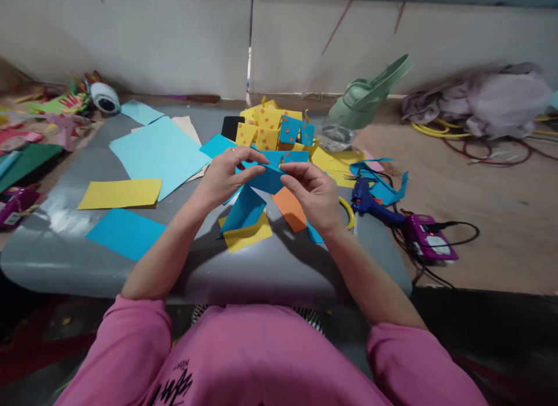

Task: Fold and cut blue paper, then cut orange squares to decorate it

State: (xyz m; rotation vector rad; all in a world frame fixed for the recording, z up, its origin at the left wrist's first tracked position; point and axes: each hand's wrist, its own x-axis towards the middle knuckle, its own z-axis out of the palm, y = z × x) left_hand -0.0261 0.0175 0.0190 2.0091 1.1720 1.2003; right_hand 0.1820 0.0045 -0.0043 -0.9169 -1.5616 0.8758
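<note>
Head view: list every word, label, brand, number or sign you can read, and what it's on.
No text reads clearly.
Pink shirt: black lettering, too unclear to read.
Right purple box: white label, too blurred.
Left purple box: pale label, too small.
Green piece: red marks, too blurred.

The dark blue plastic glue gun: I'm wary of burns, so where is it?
In the head view, the glue gun lies right of the right hand, between a yellow curved ring and the purple plastic box.

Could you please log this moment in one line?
left hand: pinching blue paper; right hand: pinching same paper; beyond: orange-dotted yellow paper pieces; right side: blue glue gun
</note>
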